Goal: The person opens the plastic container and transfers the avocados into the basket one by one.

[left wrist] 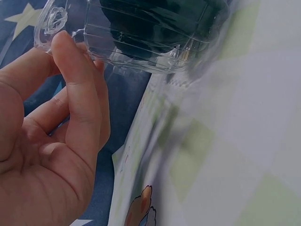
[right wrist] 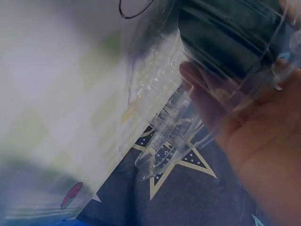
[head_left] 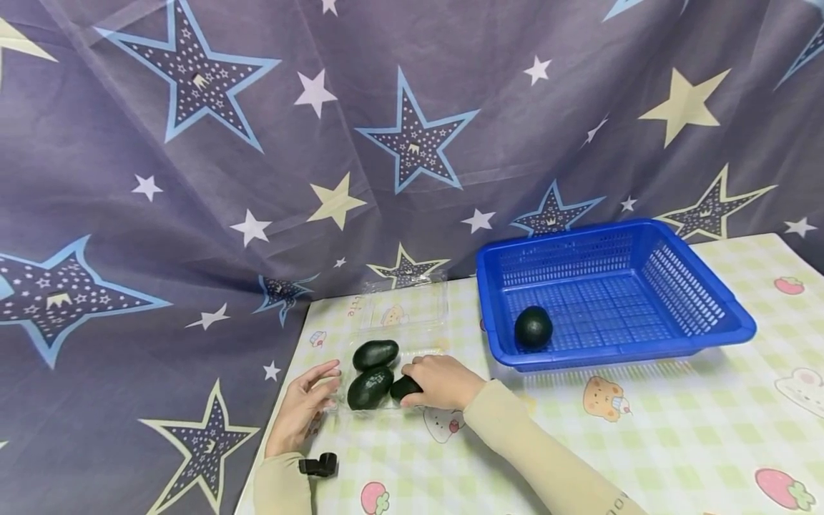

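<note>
My right hand (head_left: 440, 383) grips a dark green avocado (head_left: 405, 388) at the right side of a clear plastic clamshell box (head_left: 386, 409). Two more avocados lie in the box to its left, a rear one (head_left: 375, 354) and a front one (head_left: 370, 388). In the right wrist view, fingers and palm show beside the held avocado (right wrist: 230, 35), behind clear plastic. My left hand (head_left: 302, 404) is at the box's left side. Its bent fingers touch the clear rim (left wrist: 108, 59) in the left wrist view. The box's lid (head_left: 405, 300) stands raised at the back.
A blue perforated basket (head_left: 618, 350) stands to the right, with one avocado (head_left: 533, 327) in its front left corner. A checked, cartoon-printed cloth (head_left: 644, 458) covers the table. Behind and to the left hangs a star-patterned curtain (head_left: 270, 207).
</note>
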The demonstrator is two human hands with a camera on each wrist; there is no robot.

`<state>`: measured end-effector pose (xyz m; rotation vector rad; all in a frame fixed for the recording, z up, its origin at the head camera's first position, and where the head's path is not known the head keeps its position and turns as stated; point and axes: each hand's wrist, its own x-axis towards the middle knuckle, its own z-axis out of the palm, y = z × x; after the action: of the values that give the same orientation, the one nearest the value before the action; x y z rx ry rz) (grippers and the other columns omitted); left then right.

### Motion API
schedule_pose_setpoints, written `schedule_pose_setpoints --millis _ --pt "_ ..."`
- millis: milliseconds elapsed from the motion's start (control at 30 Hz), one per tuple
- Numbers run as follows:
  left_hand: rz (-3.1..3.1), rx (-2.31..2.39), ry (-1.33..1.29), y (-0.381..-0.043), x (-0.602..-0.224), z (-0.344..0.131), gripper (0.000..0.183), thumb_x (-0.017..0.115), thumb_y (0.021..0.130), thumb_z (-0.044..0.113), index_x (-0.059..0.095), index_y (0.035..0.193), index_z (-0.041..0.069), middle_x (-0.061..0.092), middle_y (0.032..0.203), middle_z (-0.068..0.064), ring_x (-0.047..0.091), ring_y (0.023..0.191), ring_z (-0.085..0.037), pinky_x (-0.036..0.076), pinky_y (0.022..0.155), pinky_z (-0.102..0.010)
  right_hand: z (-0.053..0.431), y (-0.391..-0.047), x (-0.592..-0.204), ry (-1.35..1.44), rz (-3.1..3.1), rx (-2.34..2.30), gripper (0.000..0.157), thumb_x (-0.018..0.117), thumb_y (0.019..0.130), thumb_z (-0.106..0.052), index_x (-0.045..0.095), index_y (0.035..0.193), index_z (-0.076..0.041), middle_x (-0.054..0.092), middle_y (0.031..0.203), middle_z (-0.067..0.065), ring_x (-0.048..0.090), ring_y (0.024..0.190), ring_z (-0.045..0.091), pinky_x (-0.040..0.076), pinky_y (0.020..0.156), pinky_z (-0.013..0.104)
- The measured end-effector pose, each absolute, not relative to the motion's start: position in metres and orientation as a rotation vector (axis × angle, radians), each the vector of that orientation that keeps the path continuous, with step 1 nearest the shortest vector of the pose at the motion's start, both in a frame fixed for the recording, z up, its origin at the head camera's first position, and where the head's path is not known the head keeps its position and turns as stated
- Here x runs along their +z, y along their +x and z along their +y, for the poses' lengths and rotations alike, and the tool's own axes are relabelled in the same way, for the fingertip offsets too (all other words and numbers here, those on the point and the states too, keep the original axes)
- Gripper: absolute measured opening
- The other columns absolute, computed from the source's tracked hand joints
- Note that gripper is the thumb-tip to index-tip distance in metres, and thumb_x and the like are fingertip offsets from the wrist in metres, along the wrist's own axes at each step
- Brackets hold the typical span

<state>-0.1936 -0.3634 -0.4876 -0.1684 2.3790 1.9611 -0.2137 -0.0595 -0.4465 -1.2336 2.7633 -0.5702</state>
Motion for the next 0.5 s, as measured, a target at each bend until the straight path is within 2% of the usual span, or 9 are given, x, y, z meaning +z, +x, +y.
schedule_pose_setpoints --millis 233,500 --pt "2.371 1.964 -0.159 -0.195 -0.488 -0.362 0.05 0.069 0.094 0.013 0.053 0.141 0.003 0.059 0.129 -0.017 0.06 0.06 -0.004 0.046 0.047 -0.017 -0.058 -0.219 -0.447 -1.309 2.781 -0.554 0.036 0.077 0.085 -0.043 0.069 0.103 -0.013 0.064 0.087 0.0 0.052 0.07 0.009 0.044 0.064 0.027" --pt "2.381 1.955 -0.164 -0.194 -0.489 -0.364 0.049 0.069 0.094 0.015 0.054 0.14 0.006 0.061 0.124 -0.011 0.06 0.058 -0.005 0.045 0.046 -0.017 -0.05 -0.219 -0.437 -1.348 2.827 -0.589 0.04 0.079 0.084 -0.043 0.071 0.108 -0.013 0.066 0.092 0.0 0.055 0.075 0.01 0.049 0.072 0.029"
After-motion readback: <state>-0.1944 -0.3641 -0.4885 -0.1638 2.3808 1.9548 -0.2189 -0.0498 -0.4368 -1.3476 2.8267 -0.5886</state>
